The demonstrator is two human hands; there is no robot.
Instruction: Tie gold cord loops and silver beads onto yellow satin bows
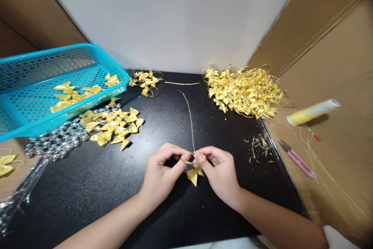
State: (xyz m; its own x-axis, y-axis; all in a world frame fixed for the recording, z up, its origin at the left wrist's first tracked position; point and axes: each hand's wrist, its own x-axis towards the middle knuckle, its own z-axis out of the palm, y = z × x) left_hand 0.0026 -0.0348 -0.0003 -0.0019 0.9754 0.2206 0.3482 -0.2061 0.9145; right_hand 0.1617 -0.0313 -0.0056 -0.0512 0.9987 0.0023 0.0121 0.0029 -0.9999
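My left hand (161, 171) and my right hand (219, 173) meet over the black mat (87, 187), both pinched on a thin gold cord loop (192, 159). A small yellow ribbon bow (194, 174) hangs from the loop between my thumbs. A long strand of gold cord (190, 115) runs from the loop away across the mat. Loose yellow bows (113, 124) lie to the left, beside a strip of silver beads (55, 140).
A blue plastic basket (35, 97) with several bows is tilted at the left. A heap of finished bows with loops (244, 90) lies at the back right. A yellow thread spool (313, 112) and pink snips (298, 159) rest on cardboard at the right. Cord trimmings (260, 144) litter the mat's edge.
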